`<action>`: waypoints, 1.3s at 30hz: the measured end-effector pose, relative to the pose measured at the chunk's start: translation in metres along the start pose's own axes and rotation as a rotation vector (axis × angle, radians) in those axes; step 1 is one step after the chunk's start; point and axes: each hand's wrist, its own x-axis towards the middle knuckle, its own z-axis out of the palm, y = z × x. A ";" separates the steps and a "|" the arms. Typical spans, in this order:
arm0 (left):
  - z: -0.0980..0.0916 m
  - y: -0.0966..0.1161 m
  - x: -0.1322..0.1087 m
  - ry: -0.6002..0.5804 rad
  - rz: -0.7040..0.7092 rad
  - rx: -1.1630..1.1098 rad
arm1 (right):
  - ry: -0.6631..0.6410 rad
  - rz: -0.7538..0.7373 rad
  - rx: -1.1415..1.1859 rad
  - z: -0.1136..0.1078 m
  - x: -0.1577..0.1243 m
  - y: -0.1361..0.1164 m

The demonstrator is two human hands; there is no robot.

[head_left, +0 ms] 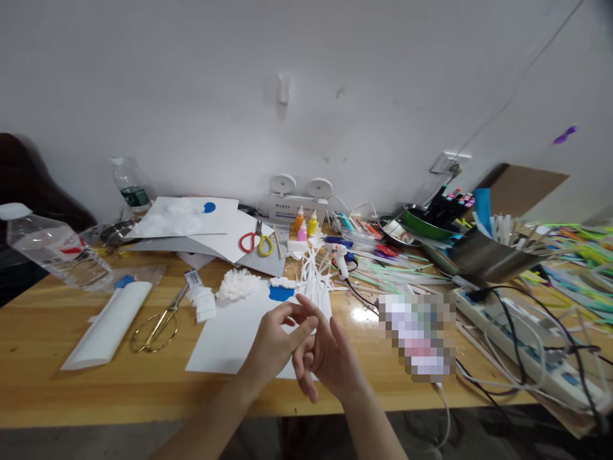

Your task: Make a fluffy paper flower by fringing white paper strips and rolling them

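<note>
Both hands are above a white sheet of paper (223, 348) at the table's front. My left hand (280, 332) has its thumb and fingers closed around a finger of my right hand (330, 361). The right hand is turned palm up, with some fingers stretched and others loosely bent; no tool shows in it. Just beyond the fingertips lies a blue paper shape (281, 293) with white fluffy bits along its upper edge. To its left sits a heap of crumpled white scraps (238, 283), and to its right a bunch of white paper strips (313, 271).
Gold scissors (160, 322), a white paper roll (110, 326) and a water bottle (55, 246) lie left. Red-and-yellow-handled scissors (257, 241), small paint bottles (301, 227) and a white glue gun (340, 260) are behind. A power strip (531, 348) with cables lies right.
</note>
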 end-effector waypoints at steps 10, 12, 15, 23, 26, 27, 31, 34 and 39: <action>0.002 -0.016 0.004 -0.064 -0.022 -0.247 | -0.074 -0.222 0.535 0.003 0.002 0.024; 0.002 -0.019 0.005 -0.097 -0.033 -0.249 | 0.029 -0.255 0.552 0.001 0.000 0.028; 0.000 -0.027 0.006 -0.156 -0.047 -0.210 | 0.146 -0.230 0.392 -0.009 -0.007 0.026; -0.005 -0.053 0.003 -0.077 -0.040 -0.023 | 0.763 -0.286 -0.985 -0.085 0.000 -0.004; -0.004 -0.058 -0.005 -0.059 -0.029 0.044 | 0.667 -0.236 -1.329 -0.105 0.011 -0.003; -0.004 -0.060 -0.008 -0.056 -0.035 0.049 | 0.638 -0.196 -1.401 -0.109 0.015 -0.001; -0.004 -0.066 -0.018 -0.069 -0.067 0.040 | 0.706 -0.084 -1.554 -0.112 0.023 0.006; -0.007 -0.069 -0.021 -0.073 -0.088 0.028 | 0.732 -0.063 -1.657 -0.108 0.024 0.011; -0.009 -0.069 -0.022 -0.077 -0.116 0.003 | 0.737 -0.080 -1.730 -0.100 0.020 0.014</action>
